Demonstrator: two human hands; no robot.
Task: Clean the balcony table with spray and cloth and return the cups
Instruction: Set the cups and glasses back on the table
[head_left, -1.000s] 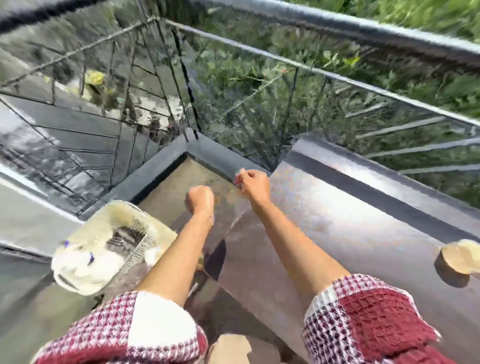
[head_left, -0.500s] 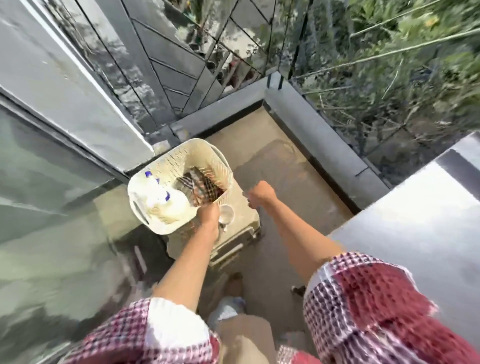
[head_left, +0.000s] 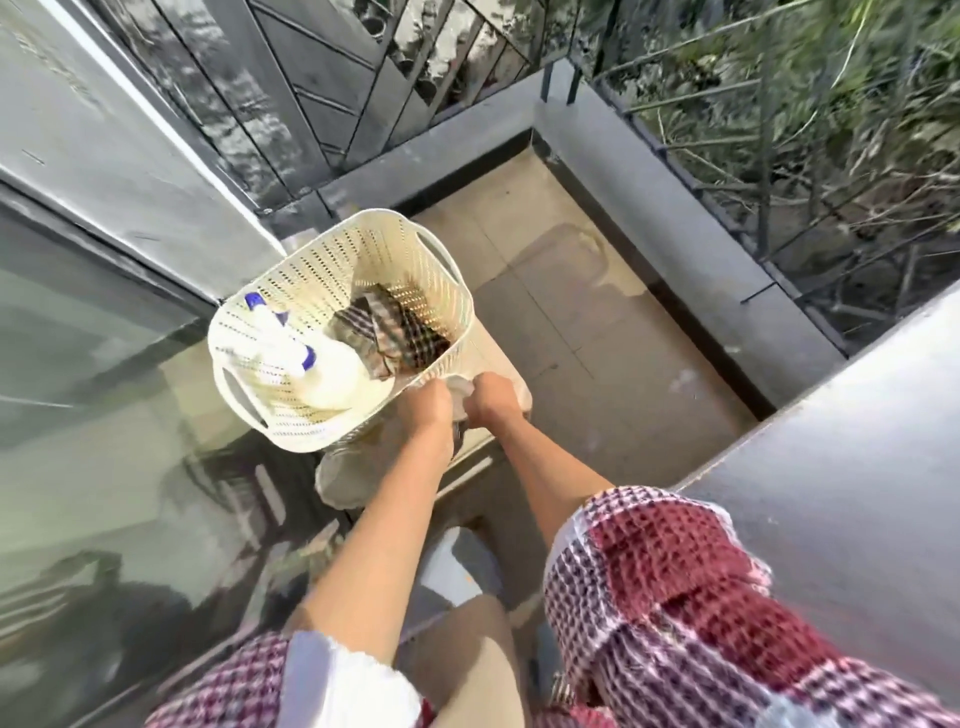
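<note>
Both fists, left hand (head_left: 425, 408) and right hand (head_left: 491, 397), flank a pale cup (head_left: 461, 391) by the basket (head_left: 332, 244) above balcony tiles (head_left: 571, 312); I cannot tell their grip.

Left hand (head_left: 425, 404) and right hand (head_left: 493, 400) both curled, close together at near-right rim of cream basket (head_left: 332, 244). Small white cup (head_left: 460, 388) shows between them, grip unclear. Basket holds white spray bottle (head_left: 322, 374) and checked cloth (head_left: 389, 332), and sits on beige stool (head_left: 498, 358). Grey bench (head_left: 857, 467) at right.
</note>
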